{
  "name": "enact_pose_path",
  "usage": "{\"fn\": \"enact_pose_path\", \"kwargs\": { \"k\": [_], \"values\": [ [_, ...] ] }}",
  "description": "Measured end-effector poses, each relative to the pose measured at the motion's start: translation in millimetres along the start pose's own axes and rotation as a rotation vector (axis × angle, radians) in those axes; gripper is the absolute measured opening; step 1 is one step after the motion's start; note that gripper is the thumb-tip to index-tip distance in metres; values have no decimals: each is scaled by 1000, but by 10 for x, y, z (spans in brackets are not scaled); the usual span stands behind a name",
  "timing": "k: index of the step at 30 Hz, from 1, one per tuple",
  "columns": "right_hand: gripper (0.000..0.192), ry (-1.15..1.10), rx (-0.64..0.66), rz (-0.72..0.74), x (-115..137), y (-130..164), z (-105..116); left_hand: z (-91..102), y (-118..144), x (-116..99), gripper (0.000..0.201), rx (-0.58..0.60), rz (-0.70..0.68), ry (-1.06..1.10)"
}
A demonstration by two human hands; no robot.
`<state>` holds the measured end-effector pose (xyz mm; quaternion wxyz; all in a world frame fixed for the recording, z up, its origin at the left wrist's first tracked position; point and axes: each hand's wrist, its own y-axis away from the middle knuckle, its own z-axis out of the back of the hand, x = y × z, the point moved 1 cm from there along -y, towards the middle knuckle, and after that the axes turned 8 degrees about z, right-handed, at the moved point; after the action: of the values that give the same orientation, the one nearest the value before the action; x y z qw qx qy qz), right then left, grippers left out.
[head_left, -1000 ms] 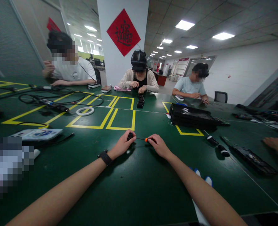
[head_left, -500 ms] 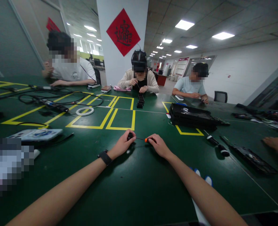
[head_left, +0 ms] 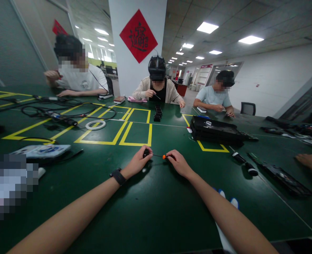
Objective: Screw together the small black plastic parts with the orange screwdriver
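My left hand (head_left: 140, 160) is closed around a small black part (head_left: 145, 152), whose kind I cannot make out, just above the green table. Between the thumb and fingers of my right hand (head_left: 179, 162) is a screwdriver (head_left: 164, 157) with an orange collar and a dark handle, mostly covered by the fingers. Its thin shaft points left and reaches the black part; the tip itself is too small to tell whether it sits in a screw.
Ahead is a row of small black parts (head_left: 157, 113) before a co-worker. To the right lie a black case (head_left: 214, 128), another screwdriver (head_left: 237, 157) and a circuit board (head_left: 280, 174). A white ring (head_left: 95, 125) and black cables (head_left: 63, 120) lie left. A person's hand (head_left: 307, 162) rests at right.
My hands, the screwdriver and the black part have hardly moved. Across the table, the co-worker's hands have moved apart, one away from the row of black parts.
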<state>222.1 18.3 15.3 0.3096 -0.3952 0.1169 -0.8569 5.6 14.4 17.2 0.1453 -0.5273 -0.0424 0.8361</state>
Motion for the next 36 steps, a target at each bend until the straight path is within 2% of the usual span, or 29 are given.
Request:
{"fn": "enact_pose_path", "kwargs": {
  "k": [17,24,29,33,36],
  "values": [
    [12,-15,-18,-6,-3,5,2,-5,7,-19,16,-5,10,-5],
    [19,-3,-13,-17,14,15,7,-2,7,-9,16,-7,-9,-2],
    [18,35,32,42,25,-17,19,-1,6,0,17,-5,-5,0],
    [13,27,28,12,56,-2,33,0,5,6,17,-4,-2,2],
    [19,22,20,-6,55,16,30,3,6,-1,16,-1,-3,-3]
  ]
}}
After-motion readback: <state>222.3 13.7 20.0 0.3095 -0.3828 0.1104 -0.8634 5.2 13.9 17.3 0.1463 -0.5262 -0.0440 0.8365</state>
